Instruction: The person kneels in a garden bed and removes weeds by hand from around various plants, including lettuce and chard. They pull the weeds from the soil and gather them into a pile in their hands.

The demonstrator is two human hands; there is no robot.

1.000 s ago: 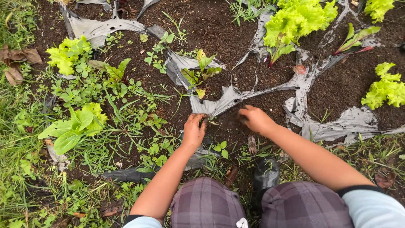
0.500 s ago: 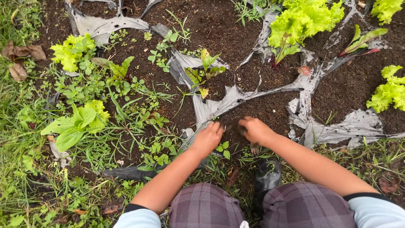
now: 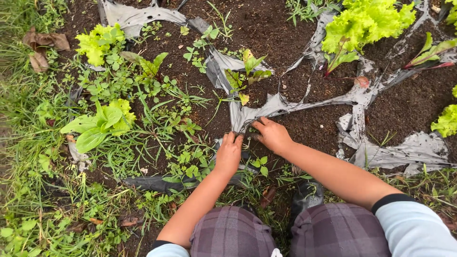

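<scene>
My soil-stained left hand [image 3: 229, 154] and right hand [image 3: 273, 134] lay side by side, fingers pressed together on the torn grey plastic mulch sheet [image 3: 247, 115], its strip running away up-right from my fingertips.

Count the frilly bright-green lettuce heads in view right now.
4: one lettuce head upper left, one large head top right, one edge head cut by the right border, one corner scrap. More may lie outside the frame.
</scene>
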